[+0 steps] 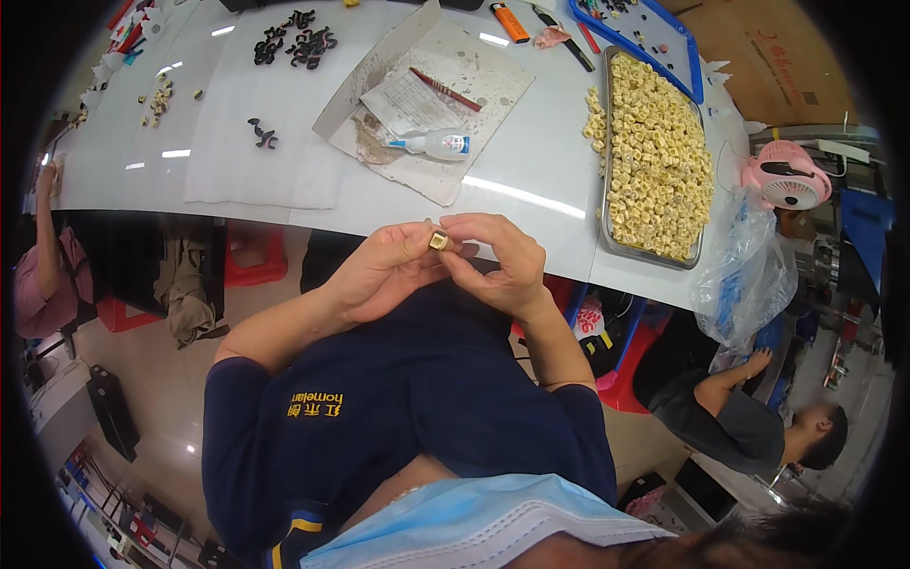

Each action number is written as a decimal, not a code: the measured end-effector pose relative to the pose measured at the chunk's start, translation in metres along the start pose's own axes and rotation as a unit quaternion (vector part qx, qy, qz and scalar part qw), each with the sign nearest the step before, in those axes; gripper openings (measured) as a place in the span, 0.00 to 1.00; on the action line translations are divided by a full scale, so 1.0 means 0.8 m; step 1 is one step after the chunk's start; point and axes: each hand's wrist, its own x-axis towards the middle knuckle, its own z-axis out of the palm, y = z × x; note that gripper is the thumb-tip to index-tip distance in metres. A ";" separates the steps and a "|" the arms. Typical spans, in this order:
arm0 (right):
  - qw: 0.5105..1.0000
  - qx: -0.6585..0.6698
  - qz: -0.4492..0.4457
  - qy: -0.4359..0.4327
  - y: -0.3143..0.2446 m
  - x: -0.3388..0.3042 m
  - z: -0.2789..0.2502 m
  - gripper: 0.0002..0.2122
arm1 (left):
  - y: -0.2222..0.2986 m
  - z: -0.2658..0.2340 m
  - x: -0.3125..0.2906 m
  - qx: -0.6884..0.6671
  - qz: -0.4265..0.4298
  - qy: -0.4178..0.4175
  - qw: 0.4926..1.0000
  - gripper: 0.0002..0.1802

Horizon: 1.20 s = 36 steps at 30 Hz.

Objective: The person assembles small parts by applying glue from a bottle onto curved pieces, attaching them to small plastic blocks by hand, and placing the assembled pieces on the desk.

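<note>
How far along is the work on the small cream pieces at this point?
Done: nothing clearly reads as finished; a few cream pieces lie apart at the far left of the table. In hand: the left hand and right hand pinch one small cream block between fingertips. Left: the metal tray is heaped with cream blocks.

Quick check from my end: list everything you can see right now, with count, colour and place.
small block: one, tan, pinched between both hands
metal tray: one, silver, table right, heaped with cream blocks
glue bottle: one, clear, lying on cardboard sheet
black parts: a cluster, far left of table
lighter: one, orange, far edge
blue tray: one, behind the metal tray
fan: one, pink, right
plastic bag: one, clear, table's right edge
left hand: fingers on block
right hand: fingers on block
</note>
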 end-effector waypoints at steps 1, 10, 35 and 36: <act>1.000 0.002 -0.001 -0.006 0.000 0.001 0.001 0.14 | 0.002 0.002 0.000 -0.003 0.001 0.006 1.000 0.16; 0.999 -0.029 -0.032 -0.009 0.005 0.019 0.020 0.13 | 0.013 -0.007 -0.007 -0.028 0.017 0.024 0.999 0.17; 0.986 -0.112 0.116 0.045 0.033 0.025 0.027 0.07 | 0.258 -0.158 -0.059 0.788 0.335 0.206 0.474 0.08; 0.987 -0.109 0.110 0.045 0.033 0.028 0.028 0.06 | 0.263 -0.155 -0.055 0.792 0.312 0.196 0.486 0.07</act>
